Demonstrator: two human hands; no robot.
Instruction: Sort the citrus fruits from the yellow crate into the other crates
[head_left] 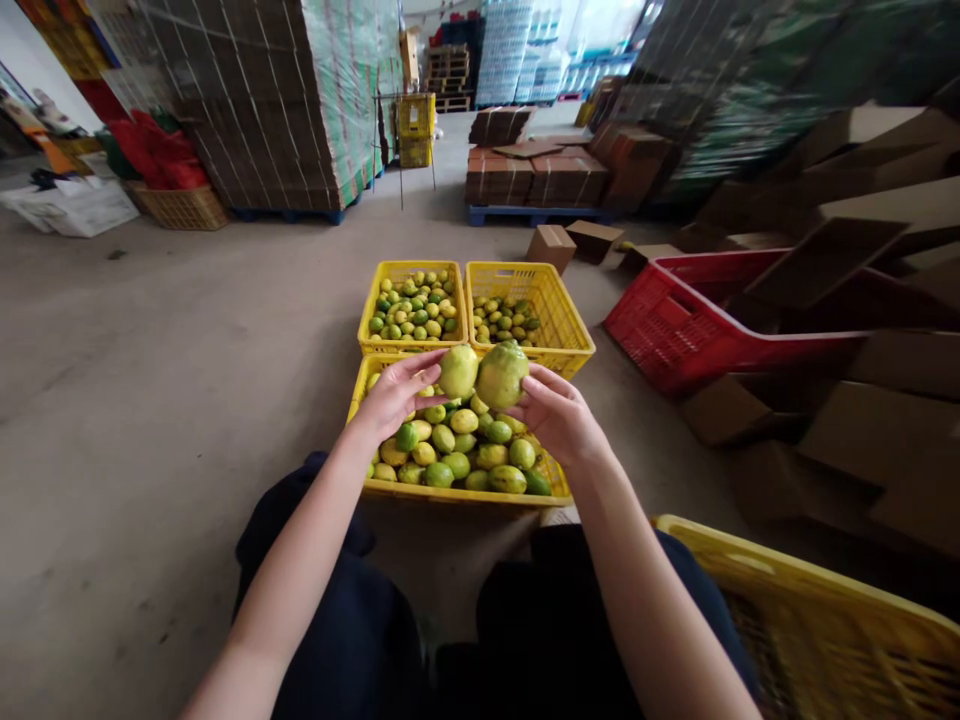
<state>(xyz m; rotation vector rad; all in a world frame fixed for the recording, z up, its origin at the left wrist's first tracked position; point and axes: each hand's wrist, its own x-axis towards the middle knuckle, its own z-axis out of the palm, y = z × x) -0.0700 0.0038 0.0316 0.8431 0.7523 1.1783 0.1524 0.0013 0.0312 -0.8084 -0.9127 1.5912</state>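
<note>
My left hand grips a yellow-green lemon between thumb and fingers. In my right hand is a larger, bumpy green lemon. The two fruits are held side by side, nearly touching, above the near yellow crate. That crate is full of green and yellow lemons. Behind it stand two more yellow crates: the far left crate is well filled with lemons, and the far right crate has lemons mostly in its left part.
A red crate with cardboard stands at right, beside heaped cardboard boxes. Another yellow crate is by my right leg. Bundled flat cardboard lies on a blue pallet ahead. Tall wrapped stacks rise behind at left.
</note>
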